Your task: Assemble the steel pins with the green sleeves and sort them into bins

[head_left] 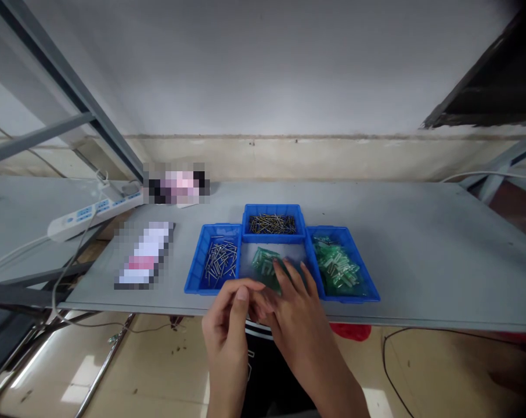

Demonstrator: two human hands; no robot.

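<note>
My left hand (230,319) is at the front edge of the table with its fingers curled and the thumb against them. Whatever it holds, if anything, is hidden. Beside it, my right hand (295,305) has its fingers stretched out, their tips at a small green, clear-wrapped packet (263,259). The two hands meet at my left fingertips, and my right thumb is mostly hidden. Around the packet stand a left blue tray (194,261) of silver nail-like pins, a back blue tray (274,237) of darker screw-like pieces, and a right blue tray (363,270) of green packets.
A blurred-out flat object (145,255) lies left of the trays, and another blurred-out item (180,187) is by the wall. A white power strip (95,215) with cords crosses near the metal frame post (110,139). The grey table (428,255) extends right.
</note>
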